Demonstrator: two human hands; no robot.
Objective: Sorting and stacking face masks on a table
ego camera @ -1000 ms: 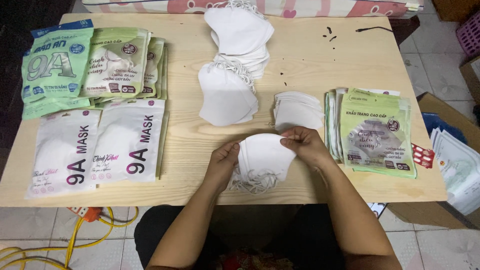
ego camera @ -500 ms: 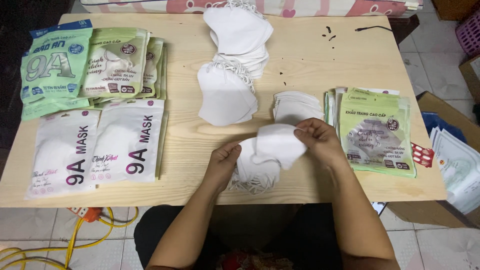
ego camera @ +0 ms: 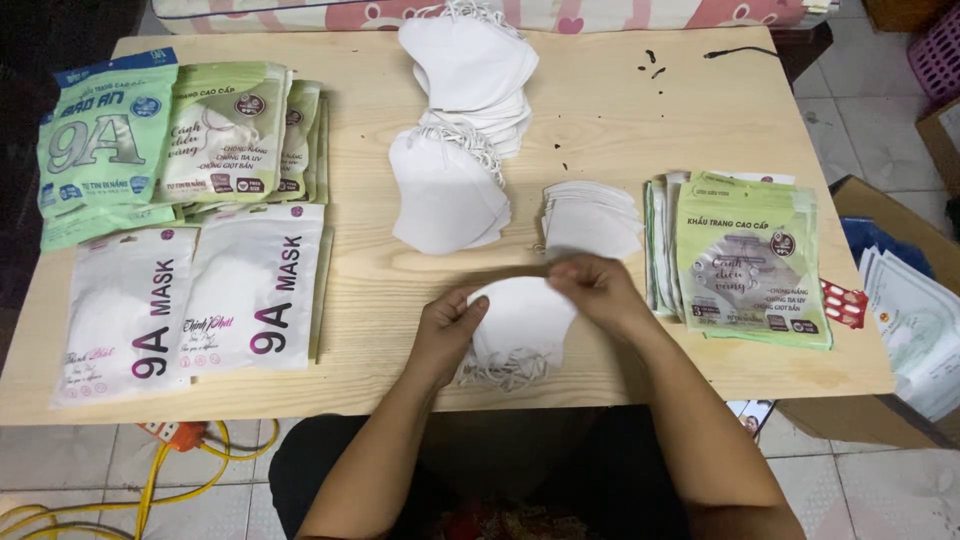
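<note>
A small pile of white folded face masks (ego camera: 520, 325) lies at the near edge of the wooden table (ego camera: 600, 110), ear loops bunched at its front. My left hand (ego camera: 448, 330) grips the pile's left edge. My right hand (ego camera: 592, 288) pinches the top mask at its upper right edge. Just beyond my right hand sits a low stack of small white sheets (ego camera: 592, 215). A long heap of loose white masks (ego camera: 460, 130) runs up the middle of the table.
Green printed pouches (ego camera: 745, 258) are stacked at the right. White mask packs (ego camera: 190, 300) and green ones (ego camera: 170, 135) lie at the left. A cardboard box with papers (ego camera: 905, 310) stands off the right edge. A yellow cable and power strip (ego camera: 170, 450) lie on the floor.
My right hand lifted a mask above the pile half a second ago. That mask now lies flat on the pile, with both hands at its edges.
</note>
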